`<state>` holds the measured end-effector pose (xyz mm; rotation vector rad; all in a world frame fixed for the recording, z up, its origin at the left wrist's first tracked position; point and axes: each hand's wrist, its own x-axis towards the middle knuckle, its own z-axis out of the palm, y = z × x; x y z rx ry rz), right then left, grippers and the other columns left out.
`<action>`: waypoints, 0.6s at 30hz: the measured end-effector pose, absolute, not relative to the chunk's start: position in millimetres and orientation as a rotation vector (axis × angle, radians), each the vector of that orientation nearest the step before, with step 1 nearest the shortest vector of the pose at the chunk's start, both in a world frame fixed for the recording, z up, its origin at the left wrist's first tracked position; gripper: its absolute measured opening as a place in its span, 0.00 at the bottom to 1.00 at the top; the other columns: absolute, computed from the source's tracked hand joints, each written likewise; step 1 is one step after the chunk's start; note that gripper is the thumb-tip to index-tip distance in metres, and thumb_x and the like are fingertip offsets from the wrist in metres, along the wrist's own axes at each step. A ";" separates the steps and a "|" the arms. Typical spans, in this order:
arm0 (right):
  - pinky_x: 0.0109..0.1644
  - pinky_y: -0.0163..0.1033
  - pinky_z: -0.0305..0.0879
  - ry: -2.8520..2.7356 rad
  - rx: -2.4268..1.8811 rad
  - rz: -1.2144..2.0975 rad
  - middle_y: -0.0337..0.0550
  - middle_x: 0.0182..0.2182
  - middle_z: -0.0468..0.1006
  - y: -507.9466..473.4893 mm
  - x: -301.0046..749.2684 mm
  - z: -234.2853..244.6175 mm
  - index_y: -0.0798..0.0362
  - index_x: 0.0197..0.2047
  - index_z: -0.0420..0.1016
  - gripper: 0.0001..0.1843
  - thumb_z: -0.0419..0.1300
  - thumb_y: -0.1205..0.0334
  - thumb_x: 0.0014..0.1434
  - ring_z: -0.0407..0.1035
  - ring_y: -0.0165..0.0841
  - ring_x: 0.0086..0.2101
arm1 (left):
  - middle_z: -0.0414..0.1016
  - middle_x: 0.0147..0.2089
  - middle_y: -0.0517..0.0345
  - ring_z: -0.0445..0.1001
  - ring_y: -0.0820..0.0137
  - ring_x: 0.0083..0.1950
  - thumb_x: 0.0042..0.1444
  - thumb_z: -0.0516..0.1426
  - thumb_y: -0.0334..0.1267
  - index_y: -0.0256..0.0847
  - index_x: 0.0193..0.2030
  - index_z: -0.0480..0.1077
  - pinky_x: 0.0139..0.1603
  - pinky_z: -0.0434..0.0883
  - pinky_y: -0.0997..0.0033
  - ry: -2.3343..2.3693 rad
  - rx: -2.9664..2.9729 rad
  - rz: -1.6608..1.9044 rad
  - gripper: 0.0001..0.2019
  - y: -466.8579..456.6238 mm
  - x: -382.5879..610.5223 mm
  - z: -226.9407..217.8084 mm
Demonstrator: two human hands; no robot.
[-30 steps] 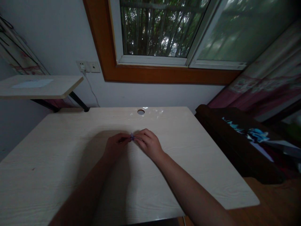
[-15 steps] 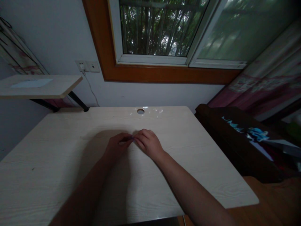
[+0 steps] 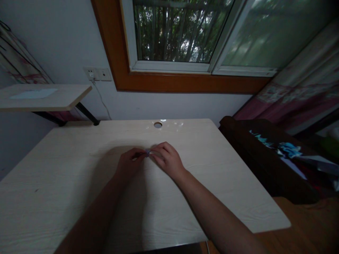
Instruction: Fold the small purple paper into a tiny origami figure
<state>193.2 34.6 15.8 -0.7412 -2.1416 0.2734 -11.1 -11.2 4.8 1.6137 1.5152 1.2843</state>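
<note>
My left hand (image 3: 130,163) and my right hand (image 3: 167,159) meet fingertip to fingertip over the middle of a pale wooden desk (image 3: 66,169). Both pinch a tiny purplish object (image 3: 148,152) between them; it is too small and dim to name. The fingers of both hands are curled together around it. My forearms run back toward the desk's near edge.
A round cable hole (image 3: 158,124) sits near the desk's far edge. A small side shelf (image 3: 45,97) stands at the left by a wall socket (image 3: 98,74). Dark furniture with blue items (image 3: 265,151) lies to the right, below a window (image 3: 180,31).
The hands stay together at the same spot; only small finger movements show. The purplish object peeks out between the fingertips again after being mostly hidden half a second ago.
</note>
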 end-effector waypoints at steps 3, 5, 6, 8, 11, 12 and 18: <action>0.48 0.45 0.70 -2.110 -0.730 0.290 0.48 0.42 0.74 34.3 192.6 15.8 0.48 0.51 0.76 0.12 0.60 0.59 0.65 0.69 0.38 0.44 | 0.83 0.38 0.57 0.81 0.67 0.39 0.54 0.63 0.45 0.42 0.38 0.77 0.46 0.76 0.67 1.491 1.560 1.312 0.10 -9.8 -11.8 3.5; 0.49 0.46 0.70 -2.085 -0.732 0.304 0.49 0.44 0.73 34.1 192.2 16.1 0.48 0.52 0.75 0.13 0.60 0.59 0.65 0.69 0.39 0.46 | 0.83 0.38 0.56 0.81 0.66 0.40 0.53 0.64 0.45 0.42 0.38 0.77 0.47 0.76 0.66 1.471 1.523 1.329 0.11 -9.1 -12.2 2.9; 0.50 0.46 0.70 -2.073 -0.736 0.318 0.49 0.45 0.72 34.0 192.2 16.3 0.47 0.53 0.74 0.14 0.61 0.59 0.64 0.69 0.39 0.47 | 0.83 0.38 0.56 0.81 0.66 0.40 0.53 0.65 0.46 0.42 0.38 0.77 0.47 0.76 0.66 1.459 1.498 1.336 0.11 -8.7 -12.3 2.7; 0.51 0.47 0.70 -2.059 -0.740 0.361 0.50 0.46 0.72 34.2 192.2 16.3 0.47 0.55 0.72 0.16 0.61 0.59 0.64 0.68 0.39 0.48 | 0.83 0.38 0.56 0.81 0.65 0.40 0.53 0.65 0.46 0.41 0.38 0.77 0.47 0.76 0.65 1.438 1.451 1.340 0.11 -8.2 -12.5 2.4; 0.50 0.46 0.71 -2.053 -0.732 0.430 0.50 0.46 0.73 35.1 192.1 14.8 0.47 0.56 0.72 0.17 0.61 0.59 0.64 0.69 0.39 0.47 | 0.83 0.37 0.55 0.81 0.65 0.40 0.52 0.65 0.45 0.41 0.38 0.77 0.48 0.76 0.64 1.425 1.431 1.325 0.11 -7.5 -13.1 1.3; 0.49 0.46 0.71 -2.050 -0.727 0.451 0.49 0.46 0.73 35.4 191.8 13.9 0.47 0.55 0.72 0.16 0.61 0.59 0.64 0.70 0.39 0.46 | 0.83 0.38 0.55 0.81 0.65 0.40 0.52 0.65 0.45 0.41 0.38 0.77 0.48 0.76 0.64 1.420 1.439 1.320 0.11 -7.3 -13.4 0.6; 0.44 0.41 0.70 -2.035 -0.669 0.555 0.45 0.39 0.77 35.8 187.6 10.0 0.49 0.46 0.75 0.08 0.62 0.59 0.64 0.71 0.35 0.39 | 0.82 0.37 0.56 0.80 0.66 0.39 0.53 0.65 0.45 0.42 0.38 0.78 0.46 0.75 0.67 1.411 1.523 1.300 0.10 -6.8 -14.8 -2.0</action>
